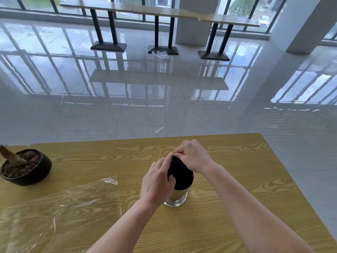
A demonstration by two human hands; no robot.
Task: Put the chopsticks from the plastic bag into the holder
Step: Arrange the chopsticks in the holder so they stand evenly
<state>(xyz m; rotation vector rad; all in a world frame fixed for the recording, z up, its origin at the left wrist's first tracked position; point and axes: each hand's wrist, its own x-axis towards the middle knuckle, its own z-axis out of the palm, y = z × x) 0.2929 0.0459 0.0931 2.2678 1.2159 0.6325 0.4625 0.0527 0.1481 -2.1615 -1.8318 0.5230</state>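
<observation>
Fingers [177, 153] of the right hand [193, 156] are curled and pinched shut at the far rim of the holder [179, 195], on the top of the black mass [180, 174] that fills its mouth; cannot tell exactly what is pinched. Left hand [157, 181] sits against the near-left side of the holder, fingers loosely bent, tips touching the black mass at its left edge; whether they grip it or only rest on it, cannot tell.

Holder: upright cylinder, shiny reflective wall, clear thick base, standing on the wood-grain surface [237, 179]. Its opening is fully covered by the black mass, presumably the chopsticks seen end-on, individual sticks not resolvable.

Plastic bag [63, 207]: clear, flat, crinkled, lying on the surface left of the holder and nearer the camera, apart from it; looks see-through with nothing dark inside.

Dark round pot [27, 168] with soil and a brown stump sits well left of the holder, at the surface's edge. Beyond the holder, glossy tiled floor [164, 97] with a scrap of clear wrapper [159, 130] on it.
</observation>
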